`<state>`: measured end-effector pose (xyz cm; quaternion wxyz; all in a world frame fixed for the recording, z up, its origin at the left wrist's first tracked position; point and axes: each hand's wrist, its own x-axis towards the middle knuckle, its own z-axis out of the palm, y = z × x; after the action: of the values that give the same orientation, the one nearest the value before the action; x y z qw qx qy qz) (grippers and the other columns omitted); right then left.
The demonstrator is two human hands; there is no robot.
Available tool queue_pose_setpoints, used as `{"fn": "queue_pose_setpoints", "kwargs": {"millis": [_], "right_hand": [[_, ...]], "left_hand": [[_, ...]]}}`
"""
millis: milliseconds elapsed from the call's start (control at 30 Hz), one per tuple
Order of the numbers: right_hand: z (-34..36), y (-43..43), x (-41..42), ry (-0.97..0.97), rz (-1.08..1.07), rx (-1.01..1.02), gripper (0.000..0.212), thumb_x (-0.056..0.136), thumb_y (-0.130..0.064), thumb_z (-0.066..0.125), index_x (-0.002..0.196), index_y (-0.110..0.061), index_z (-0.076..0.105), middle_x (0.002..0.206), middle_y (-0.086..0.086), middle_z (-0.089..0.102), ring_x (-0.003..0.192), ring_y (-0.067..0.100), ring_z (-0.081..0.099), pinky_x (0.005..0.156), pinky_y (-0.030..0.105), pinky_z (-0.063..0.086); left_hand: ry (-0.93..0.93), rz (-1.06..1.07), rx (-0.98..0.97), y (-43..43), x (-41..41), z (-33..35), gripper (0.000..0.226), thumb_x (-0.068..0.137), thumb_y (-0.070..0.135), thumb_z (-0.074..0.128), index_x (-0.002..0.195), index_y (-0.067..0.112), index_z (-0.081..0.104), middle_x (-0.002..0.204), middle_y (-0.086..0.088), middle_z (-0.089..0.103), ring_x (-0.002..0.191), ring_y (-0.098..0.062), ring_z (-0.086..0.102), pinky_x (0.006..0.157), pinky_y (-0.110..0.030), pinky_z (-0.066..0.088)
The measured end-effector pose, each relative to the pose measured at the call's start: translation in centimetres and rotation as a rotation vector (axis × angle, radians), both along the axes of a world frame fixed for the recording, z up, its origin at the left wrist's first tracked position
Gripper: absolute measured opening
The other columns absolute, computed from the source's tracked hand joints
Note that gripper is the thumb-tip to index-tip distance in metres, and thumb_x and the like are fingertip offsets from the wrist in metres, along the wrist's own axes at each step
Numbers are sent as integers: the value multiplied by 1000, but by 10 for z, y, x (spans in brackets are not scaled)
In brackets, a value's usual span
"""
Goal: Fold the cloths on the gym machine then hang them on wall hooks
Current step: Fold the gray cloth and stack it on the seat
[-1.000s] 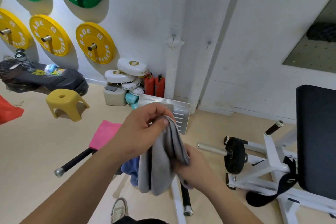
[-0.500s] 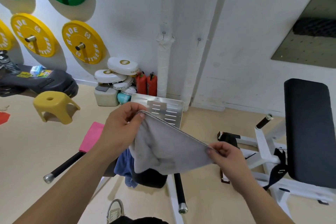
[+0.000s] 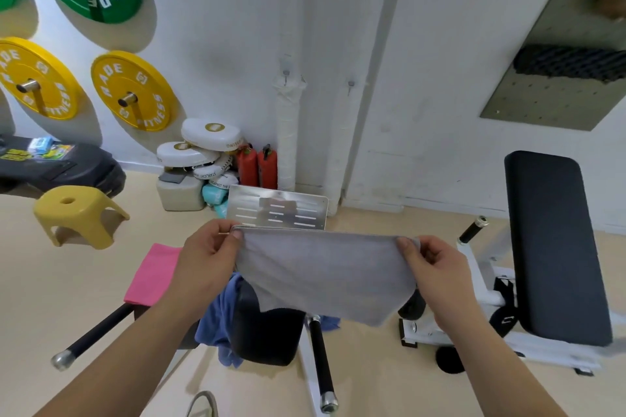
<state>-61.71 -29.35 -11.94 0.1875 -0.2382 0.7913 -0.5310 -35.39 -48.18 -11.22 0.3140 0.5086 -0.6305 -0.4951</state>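
A grey cloth hangs stretched between my hands, its top edge level. My left hand pinches its left top corner and my right hand pinches its right top corner. Below it, a blue cloth drapes over the black pad of the gym machine, and a pink cloth lies over the machine's left handle bar. Two small wall hooks stick out of the white wall straight ahead, above the cloth.
A yellow stool stands on the floor at left. White pads, red extinguishers and a metal plate sit at the wall's foot. A black bench back on a white frame stands at right. Yellow and green weight plates hang on the left wall.
My hands have drawn apart, spreading the bunched grey cloth out flat and level between them. The view has come closer to the wall.
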Motion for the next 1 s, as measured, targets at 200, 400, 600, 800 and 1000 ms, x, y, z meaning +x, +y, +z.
{"fn": "queue_pose_setpoints", "kwargs": {"millis": [200, 400, 600, 800, 1000], "right_hand": [[-21, -12, 20, -381, -99, -57, 30, 94, -28, 73, 86, -1, 64, 70, 8, 62, 63, 24, 56, 48, 29, 50], [-25, -21, 87, -444, -21, -107, 9, 94, -16, 73, 95, -7, 70, 88, 14, 77, 75, 28, 75, 63, 44, 65], [-29, -24, 129, -330, 137, -39, 13, 94, -22, 73, 87, -28, 83, 87, -2, 80, 87, 16, 76, 85, 43, 62], [-30, -33, 133, -311, 181, -20, 16, 93, -17, 73, 92, -29, 84, 90, -9, 80, 86, 2, 73, 75, 18, 55], [-34, -54, 139, -495, 180, -34, 32, 101, -6, 52, 101, -20, 81, 100, 5, 77, 101, 22, 74, 94, 44, 61]], "left_hand": [[-75, 8, 147, 14, -9, -1, 12, 100, 23, 58, 98, 18, 69, 87, -5, 72, 76, -21, 67, 75, -50, 64], [3, -88, 171, 62, -25, -15, 13, 96, 20, 65, 91, 23, 76, 82, 10, 77, 80, -6, 71, 86, -40, 62], [65, -205, 138, 97, -27, -22, 31, 98, 10, 64, 90, 35, 81, 86, 2, 79, 84, -20, 74, 74, -29, 61], [50, -174, 150, 82, -24, -37, 30, 97, 13, 66, 100, 40, 80, 88, 8, 80, 84, -9, 76, 73, -26, 63], [75, -205, 166, 62, -25, -40, 31, 91, 9, 73, 115, 29, 76, 100, 14, 79, 97, -5, 74, 89, -31, 61]]}}
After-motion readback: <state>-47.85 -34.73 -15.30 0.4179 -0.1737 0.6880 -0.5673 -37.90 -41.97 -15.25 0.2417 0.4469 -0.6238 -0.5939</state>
